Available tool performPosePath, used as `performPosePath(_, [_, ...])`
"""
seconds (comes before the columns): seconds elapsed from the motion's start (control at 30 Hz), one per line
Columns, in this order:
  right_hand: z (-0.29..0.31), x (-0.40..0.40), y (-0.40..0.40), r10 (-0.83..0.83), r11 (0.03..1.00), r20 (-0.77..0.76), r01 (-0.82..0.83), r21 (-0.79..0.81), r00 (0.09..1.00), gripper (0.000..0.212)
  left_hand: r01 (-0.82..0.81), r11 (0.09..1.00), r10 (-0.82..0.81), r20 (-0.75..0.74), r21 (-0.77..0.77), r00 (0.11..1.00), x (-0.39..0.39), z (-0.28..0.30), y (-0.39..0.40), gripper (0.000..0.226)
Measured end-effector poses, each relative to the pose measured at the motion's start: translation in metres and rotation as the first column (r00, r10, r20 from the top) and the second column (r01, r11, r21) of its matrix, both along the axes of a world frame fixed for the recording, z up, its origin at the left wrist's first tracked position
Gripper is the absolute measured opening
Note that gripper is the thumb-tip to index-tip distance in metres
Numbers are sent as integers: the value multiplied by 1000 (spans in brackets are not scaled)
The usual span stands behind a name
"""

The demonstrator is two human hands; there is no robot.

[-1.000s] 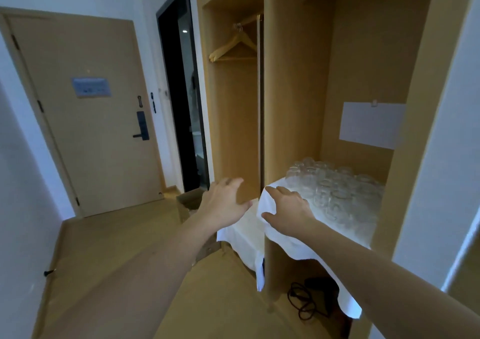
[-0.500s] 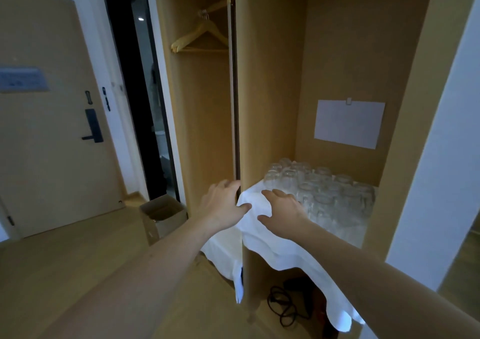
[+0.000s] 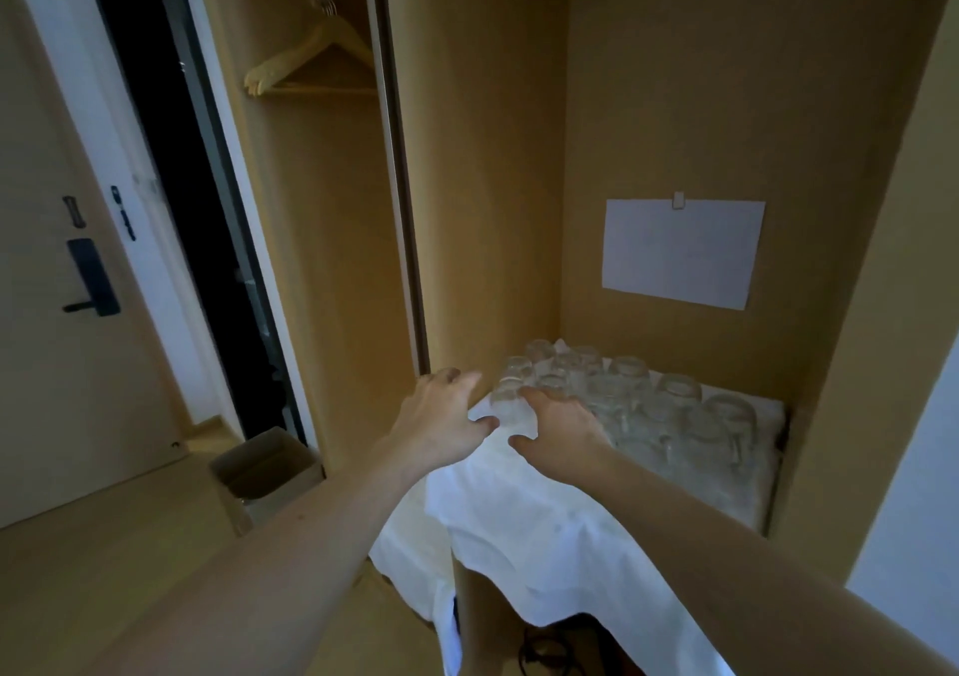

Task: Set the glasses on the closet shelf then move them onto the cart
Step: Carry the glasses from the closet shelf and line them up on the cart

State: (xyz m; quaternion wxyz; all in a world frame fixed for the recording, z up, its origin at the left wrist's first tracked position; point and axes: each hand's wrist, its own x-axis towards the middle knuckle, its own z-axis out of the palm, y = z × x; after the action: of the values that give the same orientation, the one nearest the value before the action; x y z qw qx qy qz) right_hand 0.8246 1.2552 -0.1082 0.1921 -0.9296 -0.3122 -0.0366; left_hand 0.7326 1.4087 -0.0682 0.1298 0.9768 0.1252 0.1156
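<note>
Several clear glasses (image 3: pixel 628 405) stand upside down in rows on a white cloth (image 3: pixel 539 514) that covers the closet shelf and hangs over its front edge. My left hand (image 3: pixel 441 424) is stretched out with spread fingers, just left of the nearest glass (image 3: pixel 506 405). My right hand (image 3: pixel 558 429) reaches with straight fingers to the right of that same glass, fingertips close to it. Neither hand holds anything. No cart is in view.
The closet's wooden divider (image 3: pixel 467 208) rises just behind my left hand. A wooden hanger (image 3: pixel 311 60) hangs in the left compartment. A white sheet of paper (image 3: pixel 680 252) is clipped to the back wall. A cardboard box (image 3: pixel 264 473) sits on the floor.
Both hands have moved forward off the cloth's front corner towards the nearest glass. My view has turned right and come closer to the shelf.
</note>
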Motion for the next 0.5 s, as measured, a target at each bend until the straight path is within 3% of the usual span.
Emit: performPosePath(0.5, [-14, 93, 13, -159, 987, -22, 158, -28, 987, 61, 175, 982, -177, -18, -66, 984, 129, -27, 25, 61])
